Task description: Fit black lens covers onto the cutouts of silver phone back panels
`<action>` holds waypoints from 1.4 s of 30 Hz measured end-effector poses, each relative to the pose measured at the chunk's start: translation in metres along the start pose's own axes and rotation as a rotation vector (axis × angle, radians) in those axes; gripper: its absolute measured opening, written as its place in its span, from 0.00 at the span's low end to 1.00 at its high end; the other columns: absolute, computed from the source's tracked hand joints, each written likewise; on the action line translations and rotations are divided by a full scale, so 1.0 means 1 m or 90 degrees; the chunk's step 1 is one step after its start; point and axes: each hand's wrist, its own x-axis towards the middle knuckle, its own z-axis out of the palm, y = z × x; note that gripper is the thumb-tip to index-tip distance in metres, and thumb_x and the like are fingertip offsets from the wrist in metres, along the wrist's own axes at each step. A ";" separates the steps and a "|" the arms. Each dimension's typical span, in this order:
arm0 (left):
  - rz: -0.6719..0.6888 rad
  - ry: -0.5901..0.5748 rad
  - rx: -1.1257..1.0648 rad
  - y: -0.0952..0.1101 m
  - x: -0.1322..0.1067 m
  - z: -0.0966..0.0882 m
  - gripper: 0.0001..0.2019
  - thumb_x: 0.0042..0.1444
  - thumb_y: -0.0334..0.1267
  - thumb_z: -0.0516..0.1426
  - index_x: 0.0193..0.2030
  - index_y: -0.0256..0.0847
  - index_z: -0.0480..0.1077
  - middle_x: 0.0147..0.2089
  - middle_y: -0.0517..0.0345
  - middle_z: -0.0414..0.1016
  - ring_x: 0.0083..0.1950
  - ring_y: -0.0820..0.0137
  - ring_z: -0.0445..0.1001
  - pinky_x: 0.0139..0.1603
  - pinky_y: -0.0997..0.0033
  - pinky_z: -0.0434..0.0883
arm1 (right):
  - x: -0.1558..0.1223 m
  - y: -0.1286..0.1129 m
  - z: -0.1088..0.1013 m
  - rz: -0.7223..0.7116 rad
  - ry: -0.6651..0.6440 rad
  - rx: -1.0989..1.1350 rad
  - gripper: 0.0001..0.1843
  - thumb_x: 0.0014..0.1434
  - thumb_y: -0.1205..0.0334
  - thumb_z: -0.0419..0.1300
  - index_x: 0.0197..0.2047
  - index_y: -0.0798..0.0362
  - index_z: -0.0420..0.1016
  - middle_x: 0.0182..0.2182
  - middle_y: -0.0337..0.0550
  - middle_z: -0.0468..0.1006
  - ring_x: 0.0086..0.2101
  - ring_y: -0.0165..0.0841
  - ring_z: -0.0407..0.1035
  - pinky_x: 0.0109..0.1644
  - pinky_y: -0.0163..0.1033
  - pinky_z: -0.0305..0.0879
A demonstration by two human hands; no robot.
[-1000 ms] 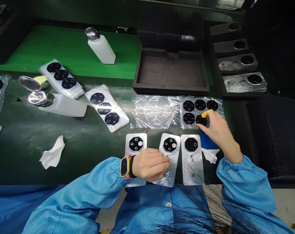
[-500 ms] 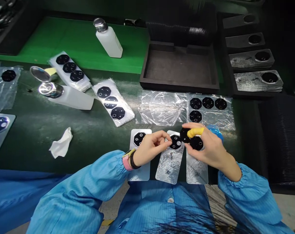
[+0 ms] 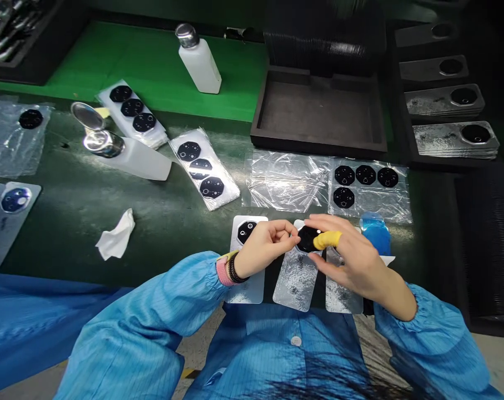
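Contact with a black octagonal disc [image 3: 307, 239] is made by the yellow-sheathed finger of the right hand [image 3: 349, 256], thumb and remaining fingers being spread part-way around it; whether it is pinched or only steadied cannot be told. At its nine o'clock edge, thumb and forefinger of the left hand [image 3: 272, 244] are brought together, and what is nipped there, if anything, cannot be made out. Beneath, at six o'clock, the middle silver panel [image 3: 296, 280] is seen, its upper end covered by the disc, whose seating cannot be judged. At nine o'clock, a black octagon is already borne by the left silver panel [image 3: 254, 280], partly masked by fingers; at four o'clock, the upper end of the right silver panel [image 3: 344, 291] is largely hidden. At two o'clock, four discs [image 3: 366, 175] are left in the clear sheet [image 3: 385, 204]. Farther that way, stacked panels [image 3: 439, 139] are darkened by shadow; at nine o'clock, more panels [image 3: 13, 230] are cut off.
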 end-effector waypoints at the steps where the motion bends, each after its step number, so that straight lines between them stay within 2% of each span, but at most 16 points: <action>1: -0.002 0.000 -0.001 0.000 0.000 0.000 0.16 0.48 0.49 0.60 0.28 0.37 0.65 0.16 0.72 0.52 0.18 0.81 0.48 0.19 0.78 0.46 | 0.001 0.001 -0.003 0.051 0.013 0.019 0.04 0.61 0.66 0.58 0.38 0.48 0.65 0.47 0.49 0.80 0.51 0.43 0.73 0.50 0.56 0.76; 4: 0.000 -0.001 0.001 0.000 0.000 0.001 0.15 0.49 0.48 0.60 0.28 0.38 0.64 0.15 0.73 0.52 0.17 0.82 0.47 0.19 0.78 0.46 | 0.005 0.004 -0.010 0.250 0.029 0.114 0.06 0.60 0.62 0.59 0.32 0.47 0.66 0.41 0.43 0.82 0.44 0.41 0.77 0.46 0.51 0.78; 6: 0.004 0.003 0.008 -0.001 0.000 0.001 0.14 0.49 0.48 0.59 0.27 0.38 0.64 0.15 0.72 0.52 0.18 0.81 0.47 0.19 0.78 0.46 | 0.008 0.007 -0.013 0.346 0.017 0.202 0.08 0.59 0.59 0.60 0.29 0.48 0.66 0.36 0.42 0.82 0.38 0.38 0.78 0.42 0.47 0.79; 10: 0.023 -0.003 0.053 -0.003 0.002 -0.001 0.14 0.51 0.47 0.57 0.28 0.38 0.64 0.16 0.72 0.50 0.18 0.81 0.48 0.19 0.79 0.48 | 0.012 0.009 -0.014 0.431 -0.001 0.315 0.12 0.55 0.55 0.63 0.25 0.48 0.66 0.30 0.41 0.81 0.32 0.36 0.77 0.38 0.44 0.78; 12: 0.061 -0.004 0.147 -0.005 0.000 -0.003 0.12 0.55 0.46 0.54 0.29 0.38 0.64 0.16 0.72 0.52 0.18 0.80 0.51 0.20 0.79 0.51 | 0.014 0.013 -0.013 0.449 0.002 0.334 0.14 0.53 0.55 0.64 0.23 0.48 0.65 0.29 0.41 0.81 0.32 0.36 0.77 0.38 0.44 0.78; 13: 0.096 -0.005 0.231 -0.006 -0.003 -0.003 0.12 0.58 0.44 0.52 0.30 0.38 0.65 0.17 0.71 0.54 0.17 0.80 0.53 0.20 0.79 0.53 | 0.014 0.015 -0.012 0.456 0.008 0.341 0.14 0.52 0.55 0.64 0.23 0.48 0.64 0.28 0.41 0.81 0.32 0.36 0.77 0.39 0.45 0.78; 15: 0.219 0.004 0.461 -0.011 -0.011 0.001 0.12 0.63 0.40 0.49 0.31 0.37 0.65 0.18 0.68 0.61 0.18 0.78 0.59 0.20 0.79 0.56 | 0.013 0.021 -0.008 0.467 0.019 0.357 0.15 0.50 0.55 0.65 0.22 0.49 0.63 0.27 0.40 0.80 0.31 0.36 0.77 0.38 0.45 0.78; 18: 0.501 0.046 0.814 -0.021 -0.025 0.013 0.14 0.64 0.30 0.47 0.27 0.37 0.64 0.21 0.60 0.65 0.21 0.72 0.64 0.21 0.74 0.59 | 0.009 0.030 -0.002 0.479 0.008 0.374 0.14 0.47 0.57 0.65 0.21 0.50 0.64 0.27 0.41 0.81 0.30 0.36 0.77 0.37 0.44 0.78; 19: 0.558 0.053 0.895 -0.025 -0.029 0.018 0.13 0.62 0.26 0.46 0.28 0.36 0.65 0.22 0.58 0.67 0.23 0.70 0.67 0.22 0.73 0.62 | 0.008 0.031 0.000 0.481 0.001 0.376 0.13 0.47 0.58 0.65 0.21 0.50 0.64 0.28 0.41 0.81 0.31 0.36 0.77 0.37 0.44 0.77; 22: 0.631 0.061 1.030 -0.033 -0.036 0.031 0.13 0.59 0.21 0.45 0.37 0.26 0.70 0.31 0.47 0.74 0.32 0.65 0.74 0.33 0.66 0.71 | 0.003 0.033 0.006 0.485 -0.005 0.380 0.11 0.47 0.60 0.65 0.21 0.50 0.67 0.29 0.42 0.82 0.32 0.37 0.78 0.38 0.44 0.77; 25: 0.673 0.077 1.093 -0.038 -0.036 0.036 0.14 0.60 0.23 0.45 0.41 0.20 0.71 0.36 0.39 0.77 0.37 0.60 0.77 0.41 0.63 0.72 | 0.001 0.033 0.008 0.488 0.004 0.399 0.11 0.47 0.60 0.64 0.21 0.50 0.66 0.28 0.41 0.81 0.31 0.37 0.78 0.37 0.43 0.77; 30: 0.717 0.108 1.167 -0.041 -0.038 0.038 0.15 0.59 0.24 0.46 0.41 0.19 0.73 0.37 0.40 0.80 0.37 0.61 0.80 0.38 0.66 0.75 | 0.001 0.031 0.005 0.527 0.043 0.416 0.12 0.47 0.59 0.66 0.21 0.51 0.66 0.28 0.42 0.81 0.33 0.37 0.78 0.39 0.44 0.77; 33: 0.732 0.118 1.185 -0.042 -0.041 0.038 0.16 0.58 0.25 0.46 0.41 0.20 0.74 0.37 0.43 0.81 0.36 0.62 0.81 0.37 0.68 0.77 | 0.001 0.029 0.006 0.543 0.022 0.417 0.15 0.47 0.54 0.67 0.21 0.51 0.67 0.28 0.42 0.82 0.32 0.38 0.78 0.38 0.44 0.77; 37: 0.731 0.093 1.200 -0.045 -0.044 0.038 0.16 0.58 0.26 0.48 0.43 0.19 0.74 0.39 0.42 0.81 0.38 0.61 0.81 0.38 0.69 0.79 | -0.001 0.026 0.009 0.556 -0.014 0.403 0.18 0.46 0.48 0.68 0.20 0.51 0.68 0.28 0.43 0.82 0.30 0.38 0.78 0.35 0.43 0.77; 42: 0.751 0.081 1.194 -0.046 -0.045 0.037 0.16 0.59 0.26 0.48 0.43 0.19 0.75 0.39 0.41 0.81 0.38 0.61 0.81 0.38 0.69 0.80 | -0.002 0.023 0.009 0.542 -0.041 0.392 0.12 0.50 0.53 0.66 0.23 0.51 0.72 0.29 0.42 0.83 0.30 0.37 0.78 0.35 0.42 0.77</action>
